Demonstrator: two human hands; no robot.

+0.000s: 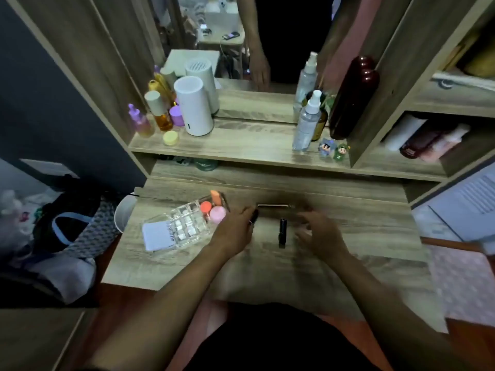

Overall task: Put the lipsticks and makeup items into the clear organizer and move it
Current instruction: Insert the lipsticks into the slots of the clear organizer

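Observation:
A clear organizer (184, 227) with a grid of small slots lies at the left of the wooden tabletop (361, 236). It holds an orange sponge (216, 196), an orange round item (205, 207), a pink round item (217, 214) and a white flat case (158, 235). My left hand (235, 228) sits just right of the organizer, fingers closed around a dark lipstick (254, 216). A black lipstick (282, 232) lies between my hands. A slim metallic tube (273, 206) lies further back. My right hand (318, 231) hovers blurred right of the black lipstick, fingers apart.
A raised shelf (241, 148) behind carries a white cylinder (194, 108), small bottles, spray bottles (306, 124), a dark red bottle (353, 95) and two figurines. A mirror stands at the back. Bags lie on the floor at left.

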